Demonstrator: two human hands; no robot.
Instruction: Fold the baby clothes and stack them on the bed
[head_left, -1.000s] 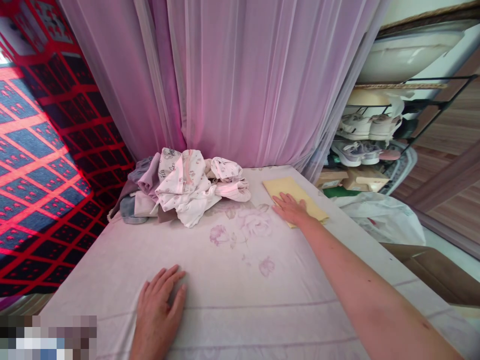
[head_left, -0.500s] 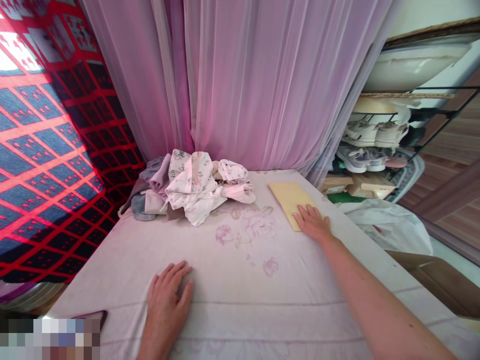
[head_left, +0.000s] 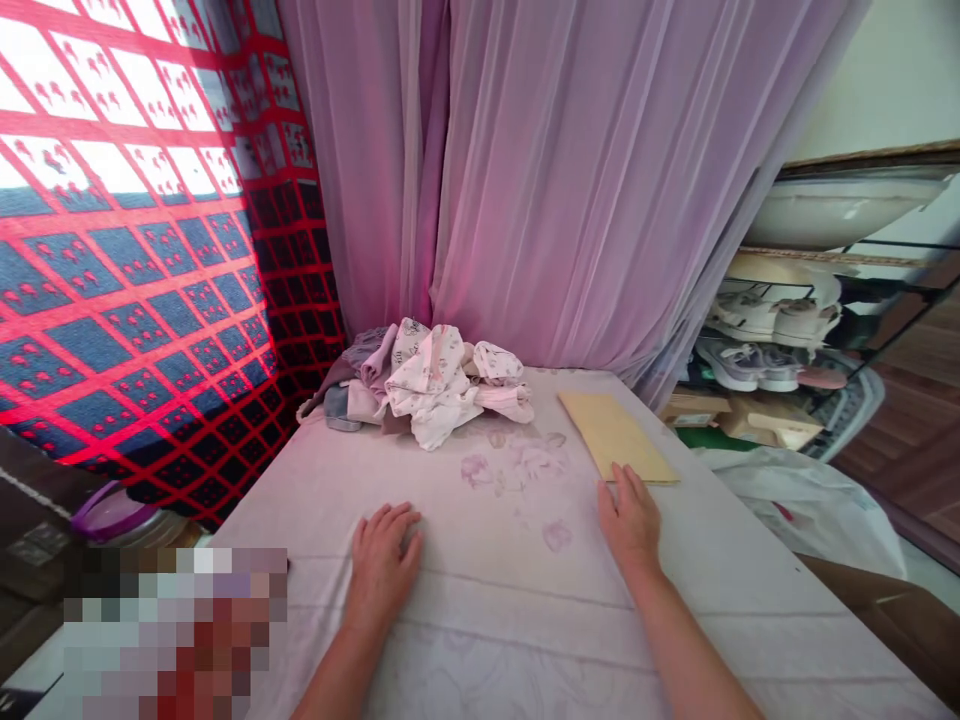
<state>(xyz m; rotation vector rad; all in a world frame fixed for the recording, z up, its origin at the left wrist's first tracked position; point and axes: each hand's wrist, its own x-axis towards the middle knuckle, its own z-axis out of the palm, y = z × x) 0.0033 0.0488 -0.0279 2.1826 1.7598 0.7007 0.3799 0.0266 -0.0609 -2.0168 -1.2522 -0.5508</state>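
A flat, folded yellow cloth (head_left: 611, 430) lies toward the right side of the cloth-covered table (head_left: 525, 620). At its near edge is my right hand (head_left: 631, 518), fingers stretched out; the fingertips reach the cloth's border, and whether they touch it I cannot tell. My left hand (head_left: 384, 558) rests palm down on the floral table cover, fingers spread, with nothing in it. Beyond the left hand, against the curtain, sits a crumpled heap of clothes (head_left: 435, 385), with white printed, pink, mauve and grey-blue pieces.
Pink-purple curtains (head_left: 555, 180) hang along the table's far edge. A red-and-dark checked fabric (head_left: 172, 260) hangs at left. To the right stands a rack with shoes (head_left: 750, 365) and a white basin (head_left: 840, 212). A plastic bag (head_left: 810, 500) lies beside the table's right edge.
My right hand has drawn back from on top of the yellow cloth to its near edge. My left hand stays on the table. The camera view has shifted left.
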